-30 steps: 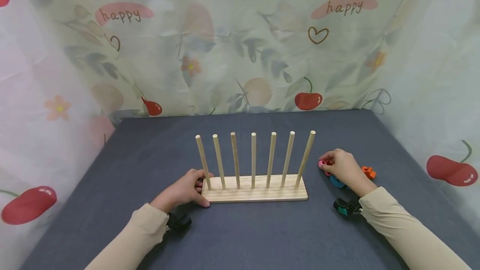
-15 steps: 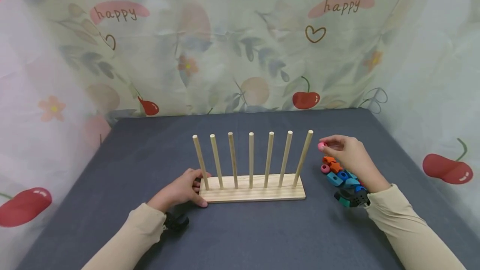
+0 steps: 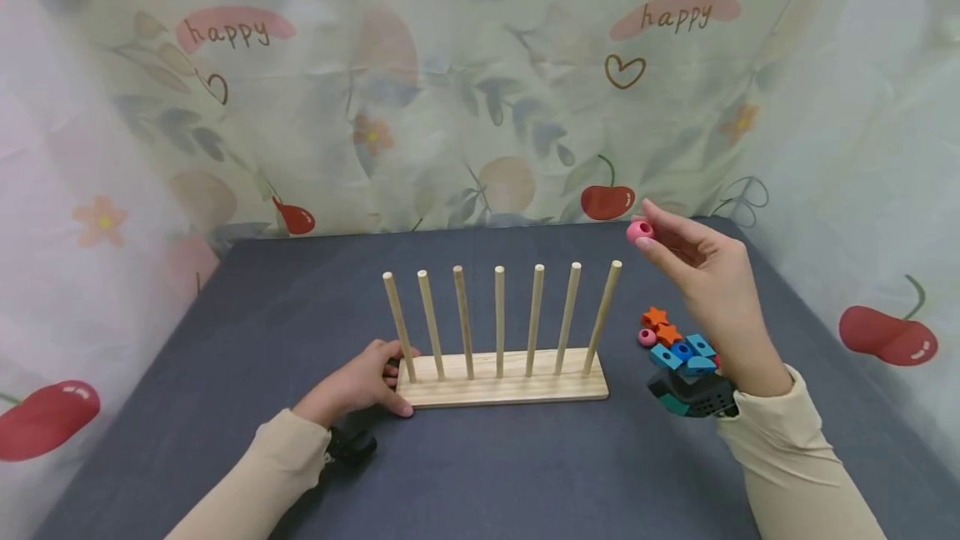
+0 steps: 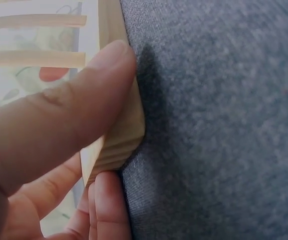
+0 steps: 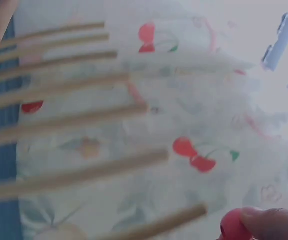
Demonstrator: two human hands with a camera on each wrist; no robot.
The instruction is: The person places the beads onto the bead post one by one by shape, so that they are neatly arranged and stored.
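My right hand (image 3: 716, 286) pinches a round pink bead (image 3: 640, 231) between thumb and fingertips, raised just above and right of the rightmost peg. The bead's hole shows dark in the head view. In the right wrist view the same pink bead (image 5: 233, 226) appears at the bottom, the thumb against it. A pale wooden peg board (image 3: 502, 390) lies on the table, with several upright bare pegs (image 3: 500, 319) in a row. My left hand (image 3: 358, 382) grips its left end. The left wrist view has the thumb (image 4: 79, 105) on the board's front corner, other fingers at the end face.
Right of the board lies a loose cluster of beads: orange stars (image 3: 667, 334), another pink bead (image 3: 647, 337), blue blocks (image 3: 665, 357) and a dark blue bead (image 3: 682, 351). The right wrist camera (image 3: 693, 394) hangs near them. A printed curtain (image 3: 480, 90) stands behind the dark table (image 3: 487, 473).
My right hand has lifted the pink bead from the cluster, up past the height of the pegs. My left hand stays on the board's end.
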